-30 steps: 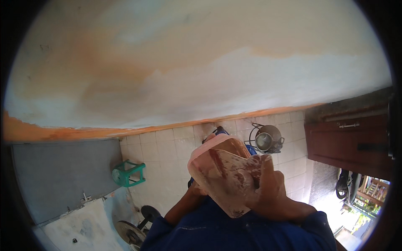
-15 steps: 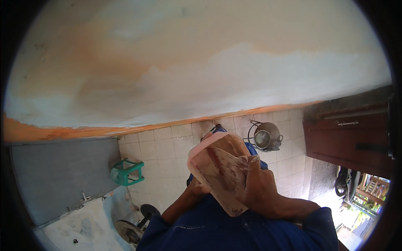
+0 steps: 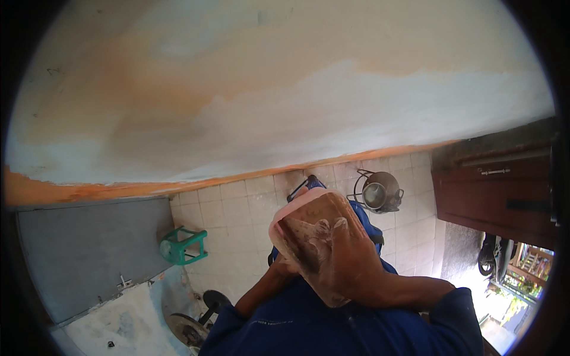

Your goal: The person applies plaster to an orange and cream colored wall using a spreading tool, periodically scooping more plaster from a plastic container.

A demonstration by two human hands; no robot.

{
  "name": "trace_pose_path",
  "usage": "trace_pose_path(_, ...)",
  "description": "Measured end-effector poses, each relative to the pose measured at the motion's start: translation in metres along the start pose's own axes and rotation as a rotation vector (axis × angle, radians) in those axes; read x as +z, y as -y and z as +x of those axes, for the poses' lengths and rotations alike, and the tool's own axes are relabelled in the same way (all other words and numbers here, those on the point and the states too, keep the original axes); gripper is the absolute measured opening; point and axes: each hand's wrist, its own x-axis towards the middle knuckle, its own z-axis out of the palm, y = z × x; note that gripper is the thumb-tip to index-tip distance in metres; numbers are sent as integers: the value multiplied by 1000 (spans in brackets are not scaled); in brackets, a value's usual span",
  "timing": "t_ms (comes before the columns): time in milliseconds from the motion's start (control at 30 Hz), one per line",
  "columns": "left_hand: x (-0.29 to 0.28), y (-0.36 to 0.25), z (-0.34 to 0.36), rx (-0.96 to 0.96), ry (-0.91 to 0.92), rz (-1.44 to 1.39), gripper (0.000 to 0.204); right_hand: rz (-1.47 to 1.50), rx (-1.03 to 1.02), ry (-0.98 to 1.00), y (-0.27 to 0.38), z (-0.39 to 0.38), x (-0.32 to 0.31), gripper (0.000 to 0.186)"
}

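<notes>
A pinkish translucent plastic tub is tilted in front of my chest, with whitish paste smeared inside. My left hand supports it from the left and below; most of its fingers are hidden behind the tub. Inside the tub, my right hand has its fingers bent and coated in white paste. Two whitened fingertips show above the smear. Whether anything besides paste is in that hand cannot be made out.
Ahead rises a wall with white patches over orange paint. On the tiled floor stand a green plastic stool and a metal pot with a smaller vessel inside. A grey door lies left, a dark red cabinet-like panel right.
My right hand has shifted left and deeper into the tub, and its pasty fingers now point upward. The tub has moved slightly right, still held by my left hand.
</notes>
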Motion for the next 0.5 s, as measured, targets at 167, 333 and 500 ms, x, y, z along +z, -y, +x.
trace_pose_path(167, 0, -2, 3, 17, 6, -5, 88, 83, 71, -108, -8, -14, -16, 49)
trace_pose_path(333, 0, 0, 3, 17, 5, 3, 88, 145, 202, -84, -17, -20, -10, 49)
trace_pose_path(500, -1, 1, 4, 6, 11, 5, 87, 69, 242, -32, -19, -17, 2, 46)
